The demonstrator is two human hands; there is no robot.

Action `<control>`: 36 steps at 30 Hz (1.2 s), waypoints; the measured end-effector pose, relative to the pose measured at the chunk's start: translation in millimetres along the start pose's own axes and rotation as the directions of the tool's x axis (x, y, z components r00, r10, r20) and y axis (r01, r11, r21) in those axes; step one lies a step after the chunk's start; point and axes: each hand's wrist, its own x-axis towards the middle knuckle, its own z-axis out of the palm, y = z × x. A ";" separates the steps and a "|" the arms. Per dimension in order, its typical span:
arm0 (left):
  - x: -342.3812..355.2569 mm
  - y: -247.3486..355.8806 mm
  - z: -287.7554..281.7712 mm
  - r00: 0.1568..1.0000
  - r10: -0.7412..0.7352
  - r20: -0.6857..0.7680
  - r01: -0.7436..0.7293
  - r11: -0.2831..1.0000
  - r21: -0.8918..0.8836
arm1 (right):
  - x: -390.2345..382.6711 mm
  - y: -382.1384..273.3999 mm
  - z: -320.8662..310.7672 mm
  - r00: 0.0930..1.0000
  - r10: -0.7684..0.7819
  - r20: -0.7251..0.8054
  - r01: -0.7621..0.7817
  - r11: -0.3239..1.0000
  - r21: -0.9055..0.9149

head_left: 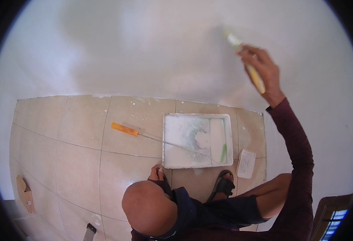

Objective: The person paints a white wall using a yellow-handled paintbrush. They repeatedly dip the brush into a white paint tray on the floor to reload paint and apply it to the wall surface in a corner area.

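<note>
My right hand [261,68] is raised at the upper right, closed around a paintbrush [256,79] with a yellow handle. Its pale bristles, blurred, meet the whitish wall. On the floor in front of me lies a white paint tray [197,165] with white paint and greenish smears. A paint roller [124,129] with an orange handle rests across the tray; its wire frame runs to a green-tinged end in the right side of the tray. My left hand [156,172] is beside the tray's near left corner, fingers curled together; what they hold, if anything, is too small to name.
A small white plastic container [246,164] stands right of the tray, near my sandalled foot [223,184]. Beige floor tiles [80,168] carry paint spots along the wall. A brown cardboard piece [25,193] lies at the far left. A dark-framed object [333,219] is at the lower right.
</note>
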 end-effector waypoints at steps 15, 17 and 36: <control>1.8 -6.6 4.6 0.998 0.035 -0.061 -0.032 0.998 0.050 | -21.3 2.7 47.2 0.974 0.093 0.206 -0.090 0.996 -0.023; 2.7 -9.4 5.9 0.997 0.043 -0.065 -0.041 0.999 0.034 | -9.4 6.8 33.1 0.992 0.064 0.104 -0.059 0.997 -0.048; -3.1 12.2 4.5 0.997 0.009 -0.081 -0.008 1.000 0.017 | -85.3 -33.1 111.4 0.941 0.018 0.337 0.015 0.995 -0.095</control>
